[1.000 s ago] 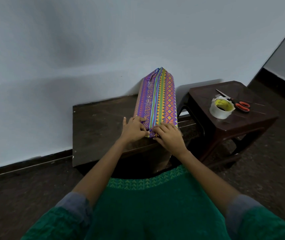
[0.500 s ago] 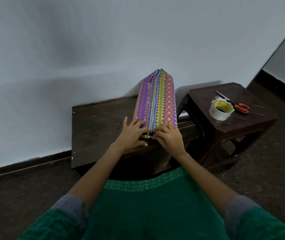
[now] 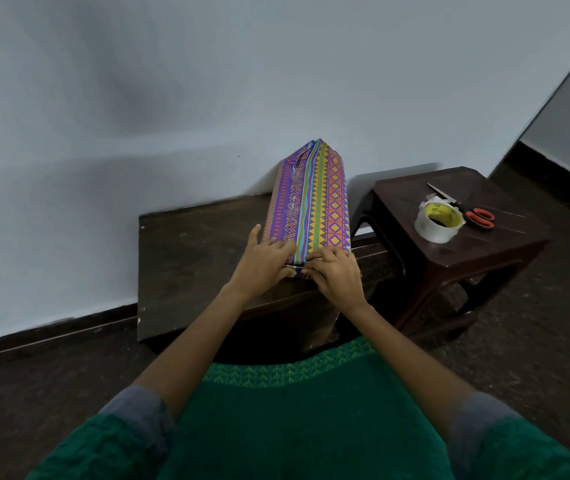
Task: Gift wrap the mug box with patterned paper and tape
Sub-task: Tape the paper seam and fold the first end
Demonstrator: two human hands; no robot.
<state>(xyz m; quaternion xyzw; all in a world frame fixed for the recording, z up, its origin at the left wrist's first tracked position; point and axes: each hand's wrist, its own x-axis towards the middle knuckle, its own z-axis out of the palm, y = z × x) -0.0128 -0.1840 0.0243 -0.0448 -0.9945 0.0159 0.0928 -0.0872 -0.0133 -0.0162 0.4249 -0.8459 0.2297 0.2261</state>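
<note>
Nearest, two forearms reaching forward from green sleeves to the near end of the box (image 3: 311,206). Left hand (image 3: 262,263) laid against the near left corner, fingers fairly straight and pressing the paper (image 3: 328,188) down on top, thumb tucked at the end face. Right hand (image 3: 337,271) at the near right corner, fingers curled and pinching the folded paper flap at the end. Both hands touching the same end, right beside each other, so neither clearly nearer; flap directly under and between the fingertips.

Box resting on the low dark table (image 3: 190,258), near end at the front edge, long axis running straight away from the hands toward the wall. Far end already gathered to a point against the wall, apparently closed. Shiny streaks along the top seam, likely tape already laid.

Farther right, well apart from the box, a stool (image 3: 484,258) carrying the tape (image 3: 439,220) with scissors (image 3: 470,213) just behind it, touching or nearly so. Judged: near-end fold in hand, tape needed next, lying off to the right and so the right hand's reach; left hand best kept pressing to stop the flap springing open.
</note>
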